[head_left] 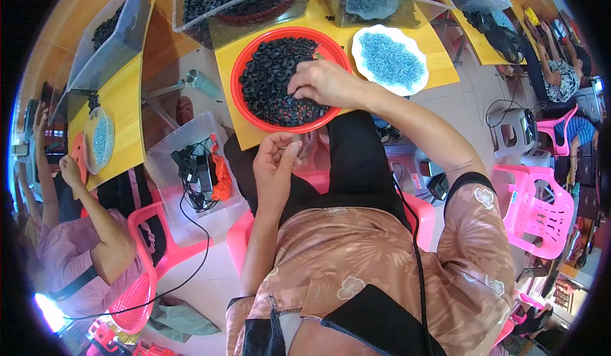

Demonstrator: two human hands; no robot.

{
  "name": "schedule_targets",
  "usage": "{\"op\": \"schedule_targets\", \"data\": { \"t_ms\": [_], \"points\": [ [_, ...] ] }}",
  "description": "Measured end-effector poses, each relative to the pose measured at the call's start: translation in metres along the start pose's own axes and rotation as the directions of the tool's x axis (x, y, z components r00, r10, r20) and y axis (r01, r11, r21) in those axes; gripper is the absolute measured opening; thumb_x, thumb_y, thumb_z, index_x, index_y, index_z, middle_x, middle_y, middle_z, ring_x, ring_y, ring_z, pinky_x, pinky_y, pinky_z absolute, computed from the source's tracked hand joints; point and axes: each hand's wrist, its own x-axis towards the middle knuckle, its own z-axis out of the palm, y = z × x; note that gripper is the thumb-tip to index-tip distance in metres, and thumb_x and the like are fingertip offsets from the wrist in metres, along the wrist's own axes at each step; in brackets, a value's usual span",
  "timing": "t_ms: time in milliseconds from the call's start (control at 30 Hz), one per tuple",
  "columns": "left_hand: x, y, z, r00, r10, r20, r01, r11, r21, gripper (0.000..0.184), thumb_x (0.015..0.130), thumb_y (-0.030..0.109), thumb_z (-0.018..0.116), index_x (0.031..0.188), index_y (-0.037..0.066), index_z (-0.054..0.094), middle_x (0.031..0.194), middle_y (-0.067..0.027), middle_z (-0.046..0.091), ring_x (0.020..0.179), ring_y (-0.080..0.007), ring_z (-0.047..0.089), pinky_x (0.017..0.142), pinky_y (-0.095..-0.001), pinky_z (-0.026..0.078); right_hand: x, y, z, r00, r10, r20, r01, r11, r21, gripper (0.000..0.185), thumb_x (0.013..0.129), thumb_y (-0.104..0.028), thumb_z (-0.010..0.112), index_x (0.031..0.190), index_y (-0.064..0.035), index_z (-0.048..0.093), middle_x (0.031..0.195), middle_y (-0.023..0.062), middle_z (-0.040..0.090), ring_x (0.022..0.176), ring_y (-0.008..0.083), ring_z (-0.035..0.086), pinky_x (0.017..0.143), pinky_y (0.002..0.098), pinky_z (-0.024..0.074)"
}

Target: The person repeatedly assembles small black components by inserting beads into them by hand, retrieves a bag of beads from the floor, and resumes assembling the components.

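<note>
A red round basket (349, 76) sits at the table's front edge, heaped with small black ring-like parts (270, 76). My right hand (324, 83) reaches over the basket, its fingers curled down against the black parts; what lies between the fingertips is hidden. In front of the basket, above my lap, my left hand (275, 162) is raised with thumb and fingers pinched together. Anything in that pinch is too small to make out. To the right of the basket stands a white scalloped plate (358, 49) with many tiny clear-blue pieces (391, 60).
Clear plastic bins (248, 13) of black parts stand behind the basket on the yellow table (439, 69). Left on the floor, a clear box (175, 219) holds adapters and an orange bag. A co-worker (95, 254) sits at the left table. A pink chair (538, 213) stands right.
</note>
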Motion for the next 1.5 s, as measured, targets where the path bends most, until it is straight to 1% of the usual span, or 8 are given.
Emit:
{"op": "schedule_targets", "data": {
  "t_ms": [333, 533, 700, 833, 933, 1067, 1167, 1500],
  "points": [
    [0.005, -0.001, -0.004, 0.999, -0.044, -0.027, 0.044, 0.999, 0.007, 0.019, 0.090, 0.012, 0.058, 0.105, 0.002, 0.055, 0.093, -0.0055, 0.063, 0.068, -0.0069, 0.054, 0.061, -0.0192, 0.043, 0.004, -0.012, 0.002, 0.980, -0.084, 0.179, 0.134, 0.947, -0.293, 0.010, 0.075, -0.012, 0.062, 0.079, -0.0044, 0.067, 0.086, 0.0155, 0.057, 0.073, 0.0350, 0.063, 0.063, 0.0461, 0.0487],
    [0.008, -0.004, 0.000, 0.999, -0.045, -0.020, 0.045, 0.999, 0.005, 0.017, 0.090, 0.012, 0.059, 0.104, 0.002, 0.056, 0.091, -0.0050, 0.064, 0.067, -0.0065, 0.054, 0.060, -0.0191, 0.043, 0.003, 0.001, 0.012, 0.988, -0.102, 0.115, 0.127, 0.965, -0.230, 0.009, 0.077, -0.010, 0.060, 0.077, -0.0019, 0.063, 0.083, 0.0151, 0.058, 0.074, 0.0347, 0.063, 0.061, 0.0453, 0.0482],
    [0.010, -0.006, -0.007, 0.999, -0.021, -0.032, 0.021, 1.000, 0.014, 0.017, 0.090, 0.013, 0.059, 0.104, 0.002, 0.057, 0.091, -0.0049, 0.064, 0.067, -0.0064, 0.054, 0.060, -0.0191, 0.043, -0.006, 0.005, 0.011, 0.977, 0.145, -0.154, -0.131, 0.986, 0.100, 0.008, 0.084, -0.009, 0.061, 0.088, -0.0018, 0.060, 0.079, 0.0081, 0.063, 0.064, 0.0192, 0.061, 0.057, 0.0316, 0.0487],
    [0.024, 0.000, -0.007, 0.998, -0.001, -0.063, 0.006, 0.997, 0.071, 0.016, 0.090, 0.010, 0.058, 0.103, 0.001, 0.056, 0.087, -0.0020, 0.060, 0.067, -0.0053, 0.053, 0.059, -0.0192, 0.043, -0.020, 0.012, -0.009, 0.873, 0.474, -0.113, -0.328, 0.744, 0.583, 0.011, 0.087, -0.010, 0.062, 0.092, -0.0013, 0.060, 0.075, 0.0023, 0.064, 0.059, 0.0063, 0.054, 0.054, 0.0217, 0.0444],
    [0.045, 0.010, -0.003, 0.996, 0.060, -0.060, -0.050, 0.985, 0.167, 0.013, 0.089, 0.009, 0.059, 0.099, 0.001, 0.059, 0.085, -0.0021, 0.061, 0.066, -0.0066, 0.054, 0.059, -0.0215, 0.043, -0.034, 0.013, -0.024, 0.819, 0.561, -0.119, -0.346, 0.649, 0.677, 0.014, 0.086, -0.010, 0.064, 0.096, -0.0006, 0.063, 0.077, 0.0005, 0.064, 0.059, 0.0032, 0.051, 0.054, 0.0180, 0.0411],
    [0.084, 0.019, 0.008, 0.903, 0.428, 0.033, -0.342, 0.671, 0.657, 0.008, 0.084, 0.008, 0.061, 0.090, 0.003, 0.064, 0.078, -0.0077, 0.058, 0.064, -0.0173, 0.057, 0.060, -0.0300, 0.045, -0.053, 0.008, -0.033, 0.788, 0.609, -0.090, -0.359, 0.574, 0.736, 0.014, 0.086, -0.011, 0.065, 0.096, -0.0006, 0.066, 0.076, -0.0005, 0.064, 0.060, 0.0018, 0.051, 0.054, 0.0170, 0.0399],
    [0.112, 0.021, 0.016, 0.812, 0.557, 0.175, -0.462, 0.429, 0.776, 0.010, 0.083, 0.009, 0.062, 0.091, 0.003, 0.064, 0.077, -0.0107, 0.057, 0.067, -0.0261, 0.059, 0.062, -0.0353, 0.046, -0.063, 0.005, -0.034, 0.774, 0.628, -0.075, -0.380, 0.557, 0.739, 0.015, 0.086, -0.011, 0.065, 0.096, -0.0011, 0.066, 0.075, -0.0013, 0.064, 0.060, 0.0012, 0.050, 0.054, 0.0163, 0.0387],
    [0.160, 0.019, 0.034, 0.754, 0.416, 0.508, -0.518, -0.098, 0.850, 0.009, 0.074, 0.006, 0.064, 0.083, 0.004, 0.062, 0.086, -0.0114, 0.055, 0.087, -0.0296, 0.058, 0.070, -0.0411, 0.048, -0.079, 0.008, -0.028, 0.755, 0.649, -0.087, -0.380, 0.543, 0.749, 0.013, 0.086, -0.010, 0.066, 0.096, -0.0021, 0.066, 0.071, -0.0039, 0.062, 0.057, -0.0002, 0.047, 0.050, 0.0165, 0.0335]
  ]
}}
